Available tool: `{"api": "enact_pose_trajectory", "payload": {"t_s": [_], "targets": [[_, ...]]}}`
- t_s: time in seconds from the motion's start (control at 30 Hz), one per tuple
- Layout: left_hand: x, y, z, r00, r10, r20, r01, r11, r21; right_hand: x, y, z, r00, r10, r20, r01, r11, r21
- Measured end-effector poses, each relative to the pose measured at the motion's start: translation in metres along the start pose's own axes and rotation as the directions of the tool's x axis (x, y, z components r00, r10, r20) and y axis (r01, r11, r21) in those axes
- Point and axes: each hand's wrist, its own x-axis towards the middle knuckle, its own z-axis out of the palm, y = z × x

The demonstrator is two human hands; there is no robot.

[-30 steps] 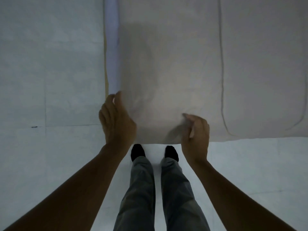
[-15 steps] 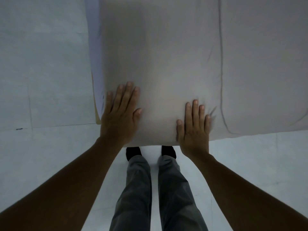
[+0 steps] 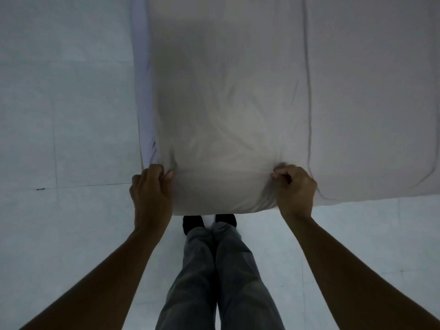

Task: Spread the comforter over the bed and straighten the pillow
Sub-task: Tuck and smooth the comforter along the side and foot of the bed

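A puffy pale beige pillow [image 3: 226, 110] lies at the left end of the bed, its near edge hanging over my feet. My left hand [image 3: 151, 189] is clenched on the pillow's near left corner. My right hand [image 3: 295, 189] is clenched on its near right corner, and the cloth bunches into wrinkles between the two grips. To the right of a stitched seam, the beige comforter [image 3: 371, 103] lies flat across the bed. A lilac strip of bed sheet [image 3: 142, 91] shows along the pillow's left side.
Pale grey tiled floor [image 3: 64, 115] surrounds the bed on the left and in front. My legs in grey trousers [image 3: 214, 270] and dark shoes stand close against the bed's near edge.
Half a second ago both hands lay flat with fingers spread on the pillow. Now they have moved apart to its near corners and closed on the cloth, which has wrinkled.
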Motion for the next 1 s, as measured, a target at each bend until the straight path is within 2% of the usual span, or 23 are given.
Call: {"api": "enact_pose_trajectory", "payload": {"t_s": [0.17,0.3,0.37,0.4,0.43,0.47,0.5,0.57,0.6,0.67,0.77,0.9,1.0], "targets": [[-0.006,0.007,-0.018,0.999,0.018,0.027,-0.017,0.999,-0.031,-0.001,0.0,-0.016,0.998,-0.011,0.06,0.011,1.0,-0.005],[-0.017,0.023,-0.029,1.0,0.017,-0.005,-0.018,0.999,-0.039,-0.01,-0.002,-0.03,0.998,-0.026,0.064,0.029,0.999,-0.042],[-0.021,0.024,-0.034,0.987,-0.128,0.099,0.133,0.99,-0.047,-0.008,-0.003,-0.039,0.985,0.044,0.165,-0.027,0.994,-0.105],[-0.02,0.022,-0.038,0.954,-0.244,0.175,0.251,0.968,-0.02,-0.003,-0.003,-0.043,0.961,0.106,0.254,-0.069,0.986,-0.151],[-0.017,0.019,-0.042,0.91,-0.331,0.251,0.33,0.943,0.046,0.003,-0.004,-0.05,0.907,0.179,0.382,-0.089,0.966,-0.241],[-0.015,0.015,-0.047,0.869,-0.381,0.315,0.357,0.925,0.131,0.008,-0.006,-0.057,0.816,0.252,0.52,-0.069,0.936,-0.345],[-0.013,0.014,-0.056,0.844,-0.404,0.353,0.356,0.914,0.195,0.009,-0.009,-0.066,0.718,0.318,0.619,-0.027,0.902,-0.432],[-0.008,0.014,-0.073,0.853,-0.37,0.369,0.296,0.924,0.242,0.005,-0.014,-0.081,0.614,0.36,0.702,0.019,0.883,-0.469],[-0.006,0.015,-0.082,0.866,-0.328,0.377,0.245,0.936,0.252,-0.002,-0.018,-0.087,0.609,0.332,0.721,-0.007,0.911,-0.413],[-0.002,0.019,-0.103,0.869,-0.265,0.417,0.159,0.949,0.272,-0.026,-0.033,-0.096,0.644,0.311,0.699,-0.069,0.934,-0.352],[0.004,0.026,-0.139,0.827,-0.249,0.504,0.139,0.959,0.246,-0.057,-0.071,-0.091,0.643,0.368,0.672,-0.143,0.919,-0.367],[0.018,0.025,-0.198,0.775,-0.109,0.622,-0.005,0.984,0.178,-0.08,-0.152,-0.061,0.672,0.318,0.669,-0.127,0.939,-0.319],[0.035,0.012,-0.253,0.746,-0.03,0.665,-0.045,0.994,0.096,-0.09,-0.229,-0.032,0.71,0.248,0.659,-0.131,0.966,-0.223]]}}
